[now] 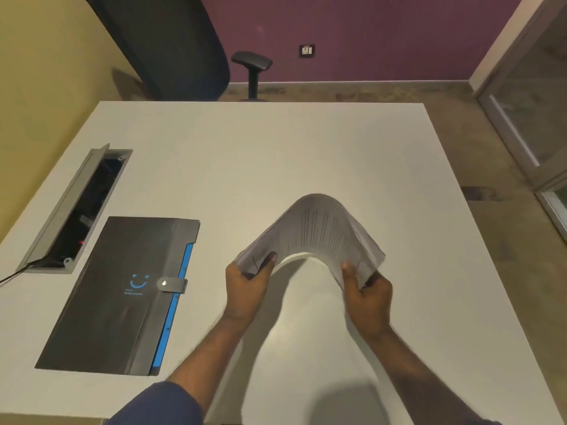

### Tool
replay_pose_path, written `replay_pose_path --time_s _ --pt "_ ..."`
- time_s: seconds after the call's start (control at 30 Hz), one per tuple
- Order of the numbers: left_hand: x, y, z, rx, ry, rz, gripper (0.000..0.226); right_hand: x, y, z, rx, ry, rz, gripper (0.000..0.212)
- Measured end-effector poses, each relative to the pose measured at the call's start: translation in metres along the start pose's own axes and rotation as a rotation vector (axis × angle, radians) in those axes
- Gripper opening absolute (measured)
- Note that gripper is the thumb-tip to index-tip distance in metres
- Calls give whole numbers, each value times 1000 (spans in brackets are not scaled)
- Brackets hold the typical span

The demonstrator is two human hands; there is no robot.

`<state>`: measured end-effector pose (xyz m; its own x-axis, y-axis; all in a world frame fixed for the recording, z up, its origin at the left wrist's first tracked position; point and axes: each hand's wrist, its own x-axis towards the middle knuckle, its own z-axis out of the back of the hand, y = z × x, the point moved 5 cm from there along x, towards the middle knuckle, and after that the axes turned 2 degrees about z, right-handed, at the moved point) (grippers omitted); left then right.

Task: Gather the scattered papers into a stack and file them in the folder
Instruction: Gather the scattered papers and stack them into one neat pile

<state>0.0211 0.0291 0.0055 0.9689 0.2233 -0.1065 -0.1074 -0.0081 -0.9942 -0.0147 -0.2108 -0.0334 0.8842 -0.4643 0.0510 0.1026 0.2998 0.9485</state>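
The fingers of the left hand pinch one short end of a stack of papers, thumb on top and the other fingers hidden beneath the sheets; the right hand pinches the opposite end the same way, its thumb pressed on the printed face. Between the two grips the stack is bowed upward into an arch, lifted clear of the white worktop, with lines of printed text visible on the top sheet and a shadow cast on the surface below it. Both forearms reach in from the near edge, and a dark blue sleeve covers the left arm near the elbow. Well to the left of the papers lies a dark grey folder, flat and shut, with a blue smile logo on its cover, a strap with a snap button across the flap and a blue edge showing along its right side. Just beyond the folder, a cable tray is recessed into the worktop with its grey lid tilted open. Past the far edge stands a dark office chair against a purple wall that carries a socket plate.
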Motion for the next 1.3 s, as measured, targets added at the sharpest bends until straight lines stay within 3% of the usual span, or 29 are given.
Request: replay_pose_path --time_s 0.1,0.2,0.27,0.37,0.53,0.67,0.9,0.97,1.07,1.13,1.23,1.3 --pt "0 20 -1 93 43 62 35 -7 -28 -6 -32 67 -132 16" --pt "5 25 -1 129 43 91 33 -3 -36 -6 -26 61 -179 5" --pt "8 25 0 137 -4 106 29 2 -32 -4 7 29 -196 20" --pt "7 21 -4 29 11 56 28 4 -14 -2 84 -27 -163 15" --pt "5 41 -5 179 -13 146 17 -1 -28 -8 -123 82 -225 37" --pt "8 43 -4 226 14 115 22 0 -31 -9 -115 53 -244 31" --pt "19 33 4 379 50 111 7 8 -23 -4 -204 94 -230 14" --pt "33 15 11 491 95 69 18 16 -15 1 -217 118 -215 10" --pt "60 -21 18 793 247 3 31 27 1 6 -126 184 -211 31" --pt "74 -47 19 988 344 -39 37 34 16 12 -47 146 -208 50" --pt "85 -81 18 1160 490 -71 22 51 44 27 -154 55 -61 86" --pt "86 -101 14 1205 589 -116 13 63 72 28 -235 121 118 102"
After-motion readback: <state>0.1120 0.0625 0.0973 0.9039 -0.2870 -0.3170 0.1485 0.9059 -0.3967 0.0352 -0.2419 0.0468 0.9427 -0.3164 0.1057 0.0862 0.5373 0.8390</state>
